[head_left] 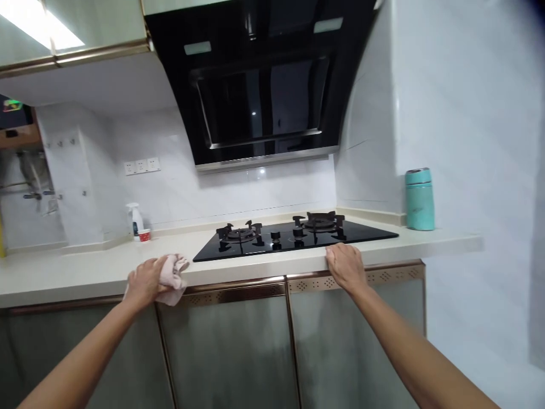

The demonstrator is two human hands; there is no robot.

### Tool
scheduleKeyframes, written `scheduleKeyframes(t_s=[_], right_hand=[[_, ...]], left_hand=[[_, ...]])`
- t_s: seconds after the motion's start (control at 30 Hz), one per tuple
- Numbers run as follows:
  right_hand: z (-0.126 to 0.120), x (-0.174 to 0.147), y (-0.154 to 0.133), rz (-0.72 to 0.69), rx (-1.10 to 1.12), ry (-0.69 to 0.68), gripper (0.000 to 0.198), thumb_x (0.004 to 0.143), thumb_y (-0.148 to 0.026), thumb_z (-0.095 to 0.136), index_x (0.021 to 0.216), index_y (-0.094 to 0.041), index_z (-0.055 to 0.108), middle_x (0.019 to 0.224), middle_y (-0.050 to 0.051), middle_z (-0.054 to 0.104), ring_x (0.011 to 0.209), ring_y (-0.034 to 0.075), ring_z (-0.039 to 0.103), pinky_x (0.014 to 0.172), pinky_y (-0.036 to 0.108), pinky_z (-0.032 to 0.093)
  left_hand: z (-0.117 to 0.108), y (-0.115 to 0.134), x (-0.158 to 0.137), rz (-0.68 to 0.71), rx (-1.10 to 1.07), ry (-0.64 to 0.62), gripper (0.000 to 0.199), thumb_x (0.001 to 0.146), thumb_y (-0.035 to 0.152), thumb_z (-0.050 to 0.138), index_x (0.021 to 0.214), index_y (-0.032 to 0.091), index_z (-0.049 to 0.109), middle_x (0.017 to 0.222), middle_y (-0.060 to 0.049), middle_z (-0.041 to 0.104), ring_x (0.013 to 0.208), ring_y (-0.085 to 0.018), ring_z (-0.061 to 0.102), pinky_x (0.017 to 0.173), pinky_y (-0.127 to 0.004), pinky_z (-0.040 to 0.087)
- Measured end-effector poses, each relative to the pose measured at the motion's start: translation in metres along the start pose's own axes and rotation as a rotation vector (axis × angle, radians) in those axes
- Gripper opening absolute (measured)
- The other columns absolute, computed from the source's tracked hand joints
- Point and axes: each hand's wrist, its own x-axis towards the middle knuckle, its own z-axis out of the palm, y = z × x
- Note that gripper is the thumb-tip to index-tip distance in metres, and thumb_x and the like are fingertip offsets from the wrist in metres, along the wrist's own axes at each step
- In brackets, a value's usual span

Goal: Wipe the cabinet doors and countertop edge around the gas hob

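Observation:
My left hand is closed around a pale pink cloth at the front edge of the countertop. Part of the cloth hangs down over that edge. Farther right, my right hand rests at the counter's front edge, just before the black gas cooktop. Its fingers are curled, and their tips are hidden, so whether they hold anything cannot be made out. Two burners with black pan supports and two knobs sit on the cooktop.
A black range hood slants out above the cooktop. On the right stands a turquoise thermos. A white spray bottle and a small red-and-white tub stand at the back left. Cabinet doors lie below the counter.

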Motion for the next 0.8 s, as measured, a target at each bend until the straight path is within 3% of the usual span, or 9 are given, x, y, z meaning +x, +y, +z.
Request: scheduleKeyframes(t_s=[0.07, 0.17, 0.33, 0.47, 0.53, 0.6, 0.67, 0.73, 0.8], right_hand=[[-0.001, 0.002, -0.003, 0.018, -0.003, -0.008, 0.039, 0.1, -0.032, 0.029, 0.087, -0.018, 0.063, 0.09, 0.009, 0.062, 0.09, 0.023, 0.05, 0.09, 0.037, 0.028], [-0.001, 0.003, -0.004, 0.061, 0.009, -0.013, 0.039, 0.1, -0.032, 0.028, 0.088, -0.017, 0.062, 0.092, 0.01, 0.061, 0.092, 0.023, 0.049, 0.091, 0.038, 0.028], [-0.004, 0.003, -0.006, 0.081, 0.085, -0.05, 0.04, 0.1, -0.033, 0.026, 0.088, -0.017, 0.061, 0.093, 0.01, 0.059, 0.093, 0.023, 0.049, 0.093, 0.039, 0.029], [-0.008, 0.004, -0.007, 0.087, 0.174, -0.08, 0.039, 0.099, -0.034, 0.028, 0.089, -0.018, 0.062, 0.094, 0.012, 0.06, 0.095, 0.025, 0.05, 0.096, 0.042, 0.029], [-0.011, 0.007, -0.006, 0.096, 0.237, -0.095, 0.039, 0.098, -0.035, 0.03, 0.09, -0.018, 0.064, 0.096, 0.012, 0.061, 0.098, 0.025, 0.051, 0.098, 0.043, 0.029], [-0.016, 0.009, -0.004, 0.107, 0.32, -0.116, 0.04, 0.097, -0.038, 0.031, 0.093, -0.019, 0.066, 0.099, 0.012, 0.064, 0.101, 0.025, 0.053, 0.102, 0.044, 0.03], [-0.026, 0.002, -0.003, 0.131, 0.416, -0.128, 0.046, 0.099, -0.043, 0.026, 0.102, -0.022, 0.067, 0.11, 0.01, 0.065, 0.109, 0.023, 0.054, 0.105, 0.043, 0.032], [-0.038, -0.017, -0.008, 0.167, 0.5, -0.132, 0.056, 0.1, -0.047, 0.016, 0.115, -0.024, 0.065, 0.124, 0.008, 0.062, 0.116, 0.02, 0.054, 0.104, 0.039, 0.037], [-0.051, -0.05, -0.022, 0.288, 0.731, -0.158, 0.06, 0.1, -0.055, 0.014, 0.128, -0.026, 0.058, 0.134, 0.008, 0.057, 0.12, 0.019, 0.054, 0.099, 0.037, 0.044]], left_hand=[[0.0, 0.008, 0.002, 0.023, 0.065, 0.014, 0.073, 0.078, 0.054, 0.064, 0.144, 0.03, 0.043, 0.129, -0.016, 0.054, 0.113, -0.038, 0.051, 0.091, -0.047, 0.039], [-0.008, 0.052, 0.0, 0.133, 0.076, 0.061, 0.072, 0.08, 0.055, 0.062, 0.145, 0.03, 0.042, 0.121, -0.016, 0.055, 0.108, -0.037, 0.052, 0.091, -0.047, 0.037], [-0.027, 0.173, -0.007, 0.37, -0.049, 0.149, 0.074, 0.077, 0.047, 0.07, 0.142, 0.026, 0.044, 0.122, -0.015, 0.055, 0.109, -0.034, 0.049, 0.095, -0.047, 0.033], [-0.034, 0.273, -0.012, 0.49, -0.125, 0.192, 0.083, 0.07, 0.056, 0.075, 0.142, 0.028, 0.045, 0.122, -0.015, 0.054, 0.108, -0.034, 0.048, 0.096, -0.05, 0.031], [-0.038, 0.31, -0.014, 0.55, -0.173, 0.223, 0.084, 0.069, 0.059, 0.075, 0.141, 0.028, 0.046, 0.126, -0.016, 0.052, 0.11, -0.035, 0.047, 0.099, -0.053, 0.029], [-0.044, 0.33, -0.014, 0.581, -0.246, 0.232, 0.076, 0.072, 0.052, 0.075, 0.139, 0.028, 0.049, 0.127, -0.017, 0.052, 0.111, -0.035, 0.047, 0.1, -0.055, 0.029], [-0.052, 0.331, -0.015, 0.576, -0.379, 0.2, 0.063, 0.077, 0.044, 0.072, 0.136, 0.03, 0.052, 0.124, -0.014, 0.054, 0.112, -0.033, 0.048, 0.099, -0.053, 0.032], [-0.058, 0.322, -0.019, 0.528, -0.657, 0.132, 0.051, 0.082, 0.041, 0.067, 0.13, 0.03, 0.058, 0.122, -0.011, 0.058, 0.114, -0.031, 0.049, 0.099, -0.049, 0.035], [-0.063, 0.313, -0.032, 0.459, -1.034, 0.023, 0.041, 0.086, 0.046, 0.061, 0.122, 0.028, 0.063, 0.12, -0.009, 0.061, 0.114, -0.029, 0.052, 0.098, -0.044, 0.039]])
